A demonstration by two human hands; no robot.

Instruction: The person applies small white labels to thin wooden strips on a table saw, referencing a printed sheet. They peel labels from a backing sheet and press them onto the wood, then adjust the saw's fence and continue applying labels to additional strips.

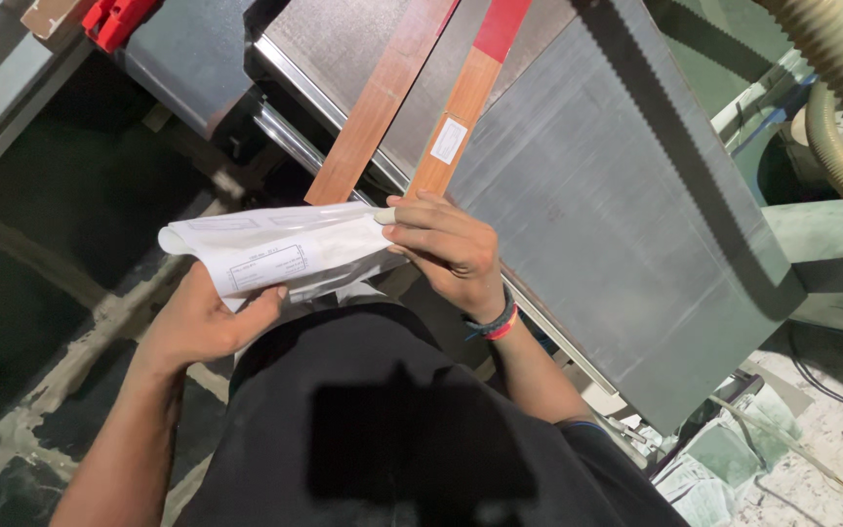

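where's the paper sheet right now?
Head view, centre-left: the curled paper sheet is held between the left hand and right hand, above the person's lap, just below two wooden strips on the grey machine table.

Lighting is uneven and moderately dim. The grey machine table [617, 215] takes a soft sheen from overhead light, with no hard glare. The white paper sheets [275, 256] are the brightest area and slightly washed out at the folds. The floor [41, 293] at left falls into deep shadow, detail largely lost. The black shirt [382, 420] reads as near-solid dark. Focus is acceptable at centre; straight edges lean toward the corners from wide-angle distortion.
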